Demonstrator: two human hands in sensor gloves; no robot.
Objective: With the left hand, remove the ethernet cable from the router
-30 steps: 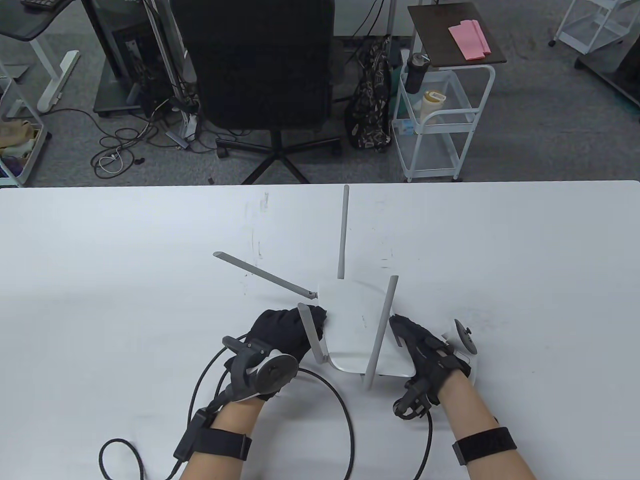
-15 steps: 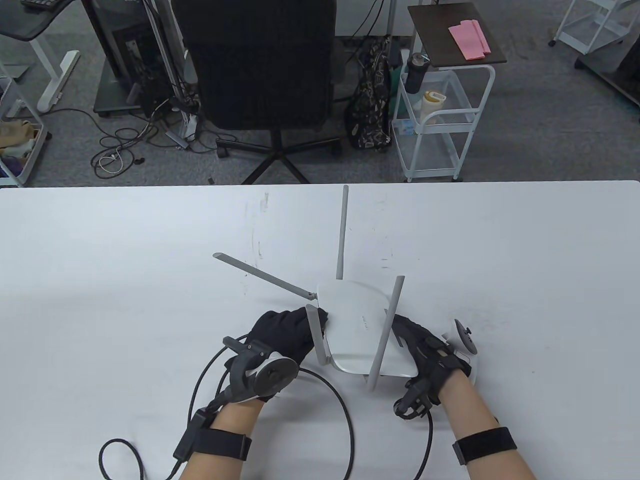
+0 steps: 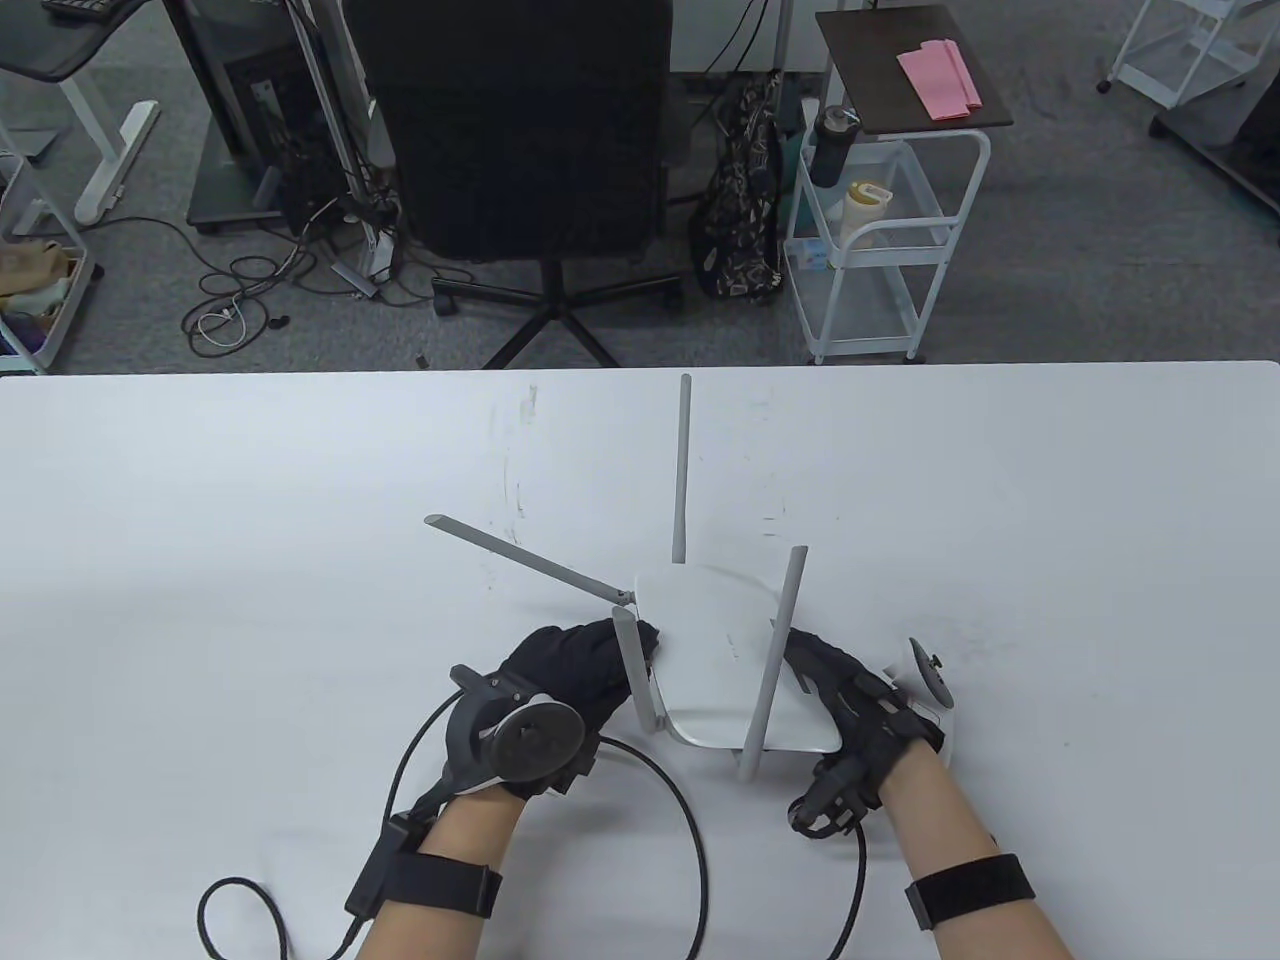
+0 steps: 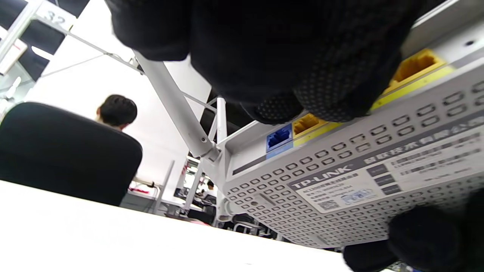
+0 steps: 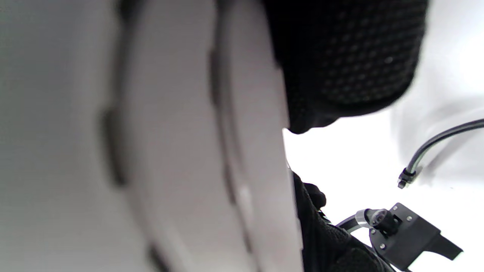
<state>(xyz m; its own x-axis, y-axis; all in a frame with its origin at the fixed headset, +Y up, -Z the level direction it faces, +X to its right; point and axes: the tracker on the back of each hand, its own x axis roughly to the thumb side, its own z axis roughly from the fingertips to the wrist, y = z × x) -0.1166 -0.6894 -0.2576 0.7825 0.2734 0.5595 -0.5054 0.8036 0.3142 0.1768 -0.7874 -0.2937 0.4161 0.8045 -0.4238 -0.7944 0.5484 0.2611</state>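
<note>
Both hands on router, lower centre of table view, tilted up off worktop. Left hand fingers cover yellow ports on its left edge; grip unclear. Right hand grips right side. Black ethernet cable loops along bottom edge.

the router's vented underside carries the raised brand "tp-link", just above a white sticker with small print and a code square, too small to read. a white frame bar at the upper left of the left wrist view shows the number "32".
</note>
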